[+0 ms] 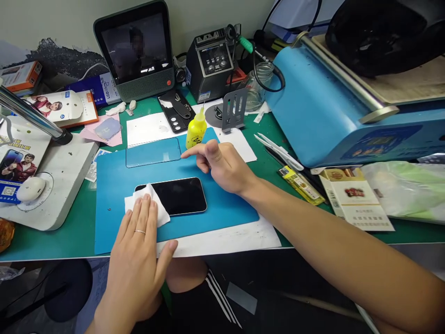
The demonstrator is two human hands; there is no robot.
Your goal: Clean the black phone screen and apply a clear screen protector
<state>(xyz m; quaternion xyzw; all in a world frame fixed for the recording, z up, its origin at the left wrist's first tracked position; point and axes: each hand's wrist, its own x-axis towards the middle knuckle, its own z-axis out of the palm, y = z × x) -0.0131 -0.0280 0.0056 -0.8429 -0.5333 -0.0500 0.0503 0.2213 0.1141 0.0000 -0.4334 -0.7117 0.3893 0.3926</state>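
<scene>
The right hand, index extended, gripping nothing, is nearer the dark-rimmed screen protector, which lies at its nine o'clock, long axis nine-to-three. The left hand, fingers flat, covers tissue on the smartphone at its nine-o'clock end.

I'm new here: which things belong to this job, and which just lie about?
Likely in use:
smartphone
white wipe under the left hand
blue mat
black-edged clear panel by the right hand

Likely lying about:
cigarette pack
plastic bag
white earbud-style case
</scene>
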